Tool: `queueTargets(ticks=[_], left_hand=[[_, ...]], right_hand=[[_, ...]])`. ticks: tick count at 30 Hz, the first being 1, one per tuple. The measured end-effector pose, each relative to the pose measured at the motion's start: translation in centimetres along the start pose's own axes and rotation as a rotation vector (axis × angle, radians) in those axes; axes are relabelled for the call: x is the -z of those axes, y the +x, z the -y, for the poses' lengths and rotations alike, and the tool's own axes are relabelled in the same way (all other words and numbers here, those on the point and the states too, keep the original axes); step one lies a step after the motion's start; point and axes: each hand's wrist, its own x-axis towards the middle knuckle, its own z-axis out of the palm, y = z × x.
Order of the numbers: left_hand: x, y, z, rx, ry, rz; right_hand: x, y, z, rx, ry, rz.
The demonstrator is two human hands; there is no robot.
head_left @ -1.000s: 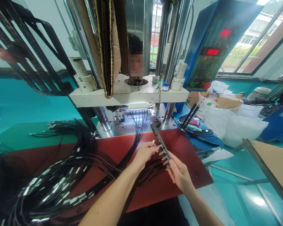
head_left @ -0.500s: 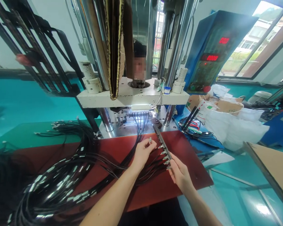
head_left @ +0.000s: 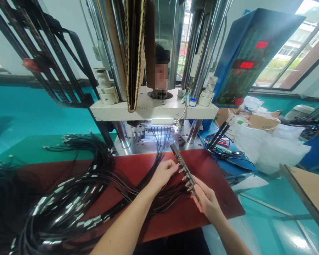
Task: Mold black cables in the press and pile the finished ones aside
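My right hand (head_left: 206,198) grips the lower end of a long dark metal bar (head_left: 183,163), which tilts up toward the press. Several small metal cable connectors (head_left: 186,178) sit along its left edge, their black cables running off to the left. My left hand (head_left: 163,173) is closed in a pinch on a cable connector at the bar's upper left edge; the fingers mostly hide it. A thick bundle of black cables (head_left: 66,198) lies on the red board (head_left: 180,216), to the left of my hands.
Ahead stands a press with a white plate (head_left: 138,112); black cables (head_left: 162,136) run into its lit mould. A blue control box (head_left: 244,53) with red digits is at the right. White sacks (head_left: 276,145) and a cardboard-topped table (head_left: 311,184) stand farther right.
My left hand has brought the connector right up to the bar's edge; before, it was held apart from it. The camera view has shifted slightly. My right hand keeps its grip on the bar.
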Motion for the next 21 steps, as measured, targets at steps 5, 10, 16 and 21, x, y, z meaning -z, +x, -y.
queueTargets(ticks=[5,10,16,21], left_hand=[[0.3,-0.2,-0.8,0.111,-0.117,0.024],[0.3,-0.3,-1.1,0.165,-0.184,0.033],[-0.1,-0.7,-1.0,0.098,-0.095,0.051],[-0.4,-0.9,-1.7,-0.107,0.248,0.079]], right_hand=[[-0.1,0.1,-0.2,-0.007,0.006,0.007],[0.1,0.1,-0.7,0.082,-0.163,0.039],[0.4,-1.3,-1.1,0.227,-0.435,0.018],[0.1,-2.0,-0.4,0.051,-0.1,-0.057]])
